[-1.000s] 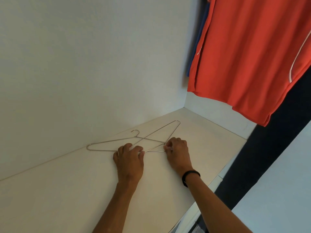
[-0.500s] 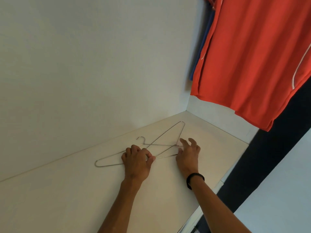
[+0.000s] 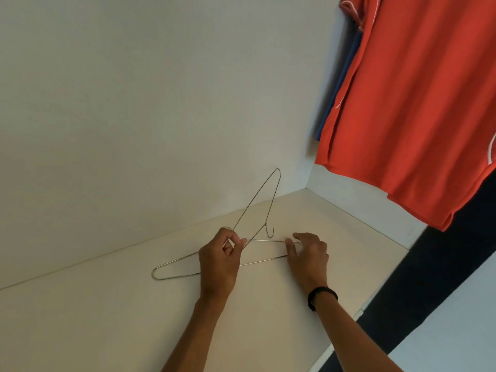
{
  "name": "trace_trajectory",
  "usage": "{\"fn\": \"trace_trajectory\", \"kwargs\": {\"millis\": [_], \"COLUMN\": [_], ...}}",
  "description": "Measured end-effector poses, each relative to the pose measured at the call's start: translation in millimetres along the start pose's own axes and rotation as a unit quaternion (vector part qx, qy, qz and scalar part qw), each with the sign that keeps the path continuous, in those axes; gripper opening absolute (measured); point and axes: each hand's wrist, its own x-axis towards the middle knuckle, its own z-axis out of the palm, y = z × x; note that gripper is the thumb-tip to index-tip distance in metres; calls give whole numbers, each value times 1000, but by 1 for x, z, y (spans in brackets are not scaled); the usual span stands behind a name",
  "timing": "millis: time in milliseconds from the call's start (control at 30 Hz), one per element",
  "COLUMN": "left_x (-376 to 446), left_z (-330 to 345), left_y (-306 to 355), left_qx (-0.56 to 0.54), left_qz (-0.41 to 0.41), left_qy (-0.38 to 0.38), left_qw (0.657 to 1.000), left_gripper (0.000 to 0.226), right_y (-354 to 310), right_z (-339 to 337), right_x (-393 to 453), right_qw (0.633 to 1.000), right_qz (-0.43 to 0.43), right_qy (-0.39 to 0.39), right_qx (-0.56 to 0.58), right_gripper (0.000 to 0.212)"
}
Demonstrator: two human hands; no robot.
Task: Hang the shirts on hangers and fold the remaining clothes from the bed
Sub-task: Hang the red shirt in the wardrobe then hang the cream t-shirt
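Two thin wire hangers are on a pale closet shelf (image 3: 94,323). One wire hanger (image 3: 182,276) lies flat, its looped end pointing left. My right hand (image 3: 308,261), with a black band on its wrist, holds that hanger's right end between thumb and curled fingers. The second wire hanger (image 3: 259,194) is tipped up on end against the wall, hook hanging down. My left hand (image 3: 220,261) pinches its lower corner. A red shirt (image 3: 416,103) hangs at the upper right.
A blue garment (image 3: 339,87) hangs behind the red shirt, against the back corner. Pale closet walls (image 3: 134,116) close in the shelf at the left and rear. The shelf's front edge (image 3: 357,315) runs at the lower right, with a dark gap beyond it.
Both hangers lay crossed and flat before. My left hand has since tipped one up against the wall, and my right hand, spread open half a second ago, now holds the flat hanger's end.
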Motion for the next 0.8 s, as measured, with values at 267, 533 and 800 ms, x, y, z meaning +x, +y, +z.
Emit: {"fn": "trace_trajectory", "kwargs": {"millis": [267,533,800], "left_x": [-10,-114,-223], "left_z": [13,77,113], "left_y": [54,124,166], "left_qx": [-256,-193,-118], "left_qz": [-173,-183,12], "left_qy": [11,-194,-376], "left_qw": [951,944,919], "left_gripper": [39,29,21], "right_y": [-59,-49,82], "right_z": [-34,-133,-243], "right_x": [-57,-71,-166], "right_qw": [959,772,817], "right_qz": [23,199,213], "right_qy": [-58,2,3], "right_qx": [277,603,536], "right_gripper": [42,35,41]}}
